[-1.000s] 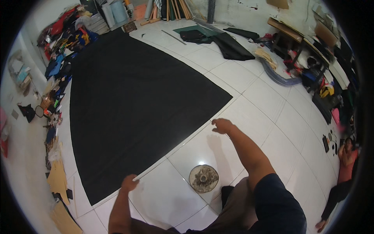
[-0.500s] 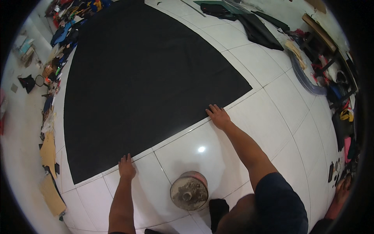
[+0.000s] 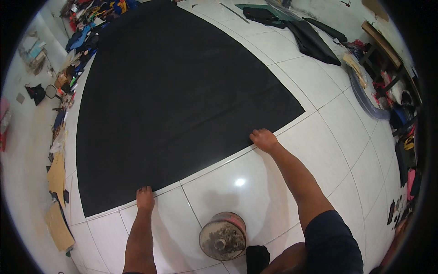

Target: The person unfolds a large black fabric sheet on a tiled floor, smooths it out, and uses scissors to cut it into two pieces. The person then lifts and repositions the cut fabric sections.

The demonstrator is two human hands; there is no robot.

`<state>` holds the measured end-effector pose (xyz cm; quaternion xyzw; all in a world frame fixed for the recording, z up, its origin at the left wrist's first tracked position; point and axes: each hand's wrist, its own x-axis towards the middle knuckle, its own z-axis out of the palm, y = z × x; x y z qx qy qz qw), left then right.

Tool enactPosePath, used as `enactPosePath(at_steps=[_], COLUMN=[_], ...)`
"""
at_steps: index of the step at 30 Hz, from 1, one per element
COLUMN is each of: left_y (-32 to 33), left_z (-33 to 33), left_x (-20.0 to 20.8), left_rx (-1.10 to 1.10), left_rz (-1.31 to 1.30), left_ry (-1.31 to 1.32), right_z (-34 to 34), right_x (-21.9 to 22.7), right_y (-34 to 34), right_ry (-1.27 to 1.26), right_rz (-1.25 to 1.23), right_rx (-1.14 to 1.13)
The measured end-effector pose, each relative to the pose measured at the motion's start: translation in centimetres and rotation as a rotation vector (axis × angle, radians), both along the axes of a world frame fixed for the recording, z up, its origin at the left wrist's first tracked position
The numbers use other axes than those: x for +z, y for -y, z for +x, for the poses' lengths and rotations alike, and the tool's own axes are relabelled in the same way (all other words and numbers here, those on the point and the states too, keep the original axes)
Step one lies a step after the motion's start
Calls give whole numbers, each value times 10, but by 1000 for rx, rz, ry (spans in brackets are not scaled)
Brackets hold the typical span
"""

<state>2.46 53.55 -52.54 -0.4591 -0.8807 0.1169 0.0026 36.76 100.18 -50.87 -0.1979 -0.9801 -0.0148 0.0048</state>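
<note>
A large sheet of black cloth lies spread flat on the white tiled floor, with faint creases toward its right part. Its near edge runs slanting from the lower left up to the right corner. At the left part of that edge, my left hand grips the cloth with curled fingers. Further right along the same edge, my right hand has its fingers bent over the cloth, closed on it. The fingertips of both hands are partly hidden.
A round, stained weight-like object stands on the tiles between my arms, by my foot. Scraps and bundles line the left wall, with cardboard pieces nearer. Black material lies far right, near a wooden-topped stand.
The fingers of both hands, laid out flatter on the cloth before, have curled in at its edge. The whole view has shifted slightly, and the cloth lies nearly the same.
</note>
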Motion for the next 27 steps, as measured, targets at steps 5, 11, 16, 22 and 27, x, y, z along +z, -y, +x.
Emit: enactPosePath(at_steps=[5, 11, 16, 22, 27], left_y=[-4, -12, -11, -5, -11], left_z=[-8, -2, -1, -13, -2], left_x=[4, 9, 12, 9, 18], left_rx=[124, 265, 236, 181, 210], left_rz=[34, 310, 301, 284, 297], left_ry=[23, 224, 231, 148, 219], right_z=[-4, -8, -15, -17, 8], right_x=[23, 17, 13, 22, 2], right_y=[7, -4, 0, 17, 4], right_ry=[15, 127, 77, -41, -22], right_rz=[-186, -96, -59, -75, -13], right_rx=[-69, -38, -80, -123, -30])
